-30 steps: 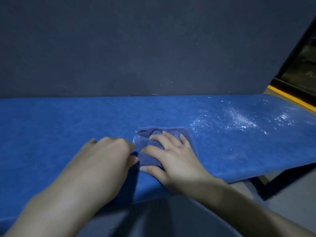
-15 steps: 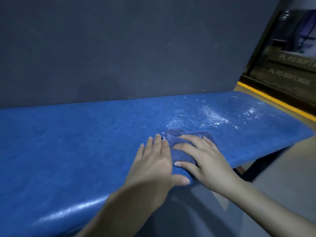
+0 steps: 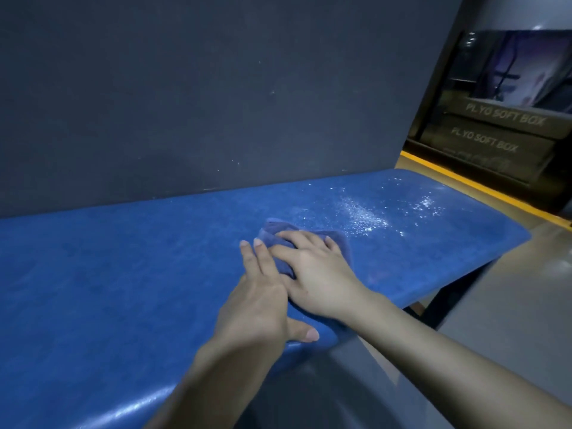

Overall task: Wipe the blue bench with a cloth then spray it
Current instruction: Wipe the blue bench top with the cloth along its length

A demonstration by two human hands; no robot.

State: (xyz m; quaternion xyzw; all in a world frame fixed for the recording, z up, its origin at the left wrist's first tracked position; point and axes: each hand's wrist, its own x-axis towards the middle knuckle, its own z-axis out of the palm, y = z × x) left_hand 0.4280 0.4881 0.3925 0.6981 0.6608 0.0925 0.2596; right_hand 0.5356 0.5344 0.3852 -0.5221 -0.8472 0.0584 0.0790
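Observation:
A long blue bench [image 3: 108, 274] runs across the view against a dark wall. A folded blue cloth [image 3: 278, 232] lies on its right half. My right hand [image 3: 318, 274] is pressed flat on the cloth, fingers spread over it. My left hand [image 3: 263, 295] lies flat beside it, fingertips touching the cloth's left edge, thumb near the bench's front edge. White droplets or specks [image 3: 365, 218] cover the bench just right of the cloth. No spray bottle is in view.
A dark grey wall [image 3: 201, 88] stands right behind the bench. Stacked black boxes marked "PLYO SOFT BOX" [image 3: 495, 134] sit at the far right beyond a yellow floor stripe [image 3: 464, 184]. Black bench legs [image 3: 445, 301] and grey floor show below the right end.
Both hands have slid the cloth rightwards along the bench toward the speckled patch. My left hand went from curled to flat beside the cloth. The view has swung right.

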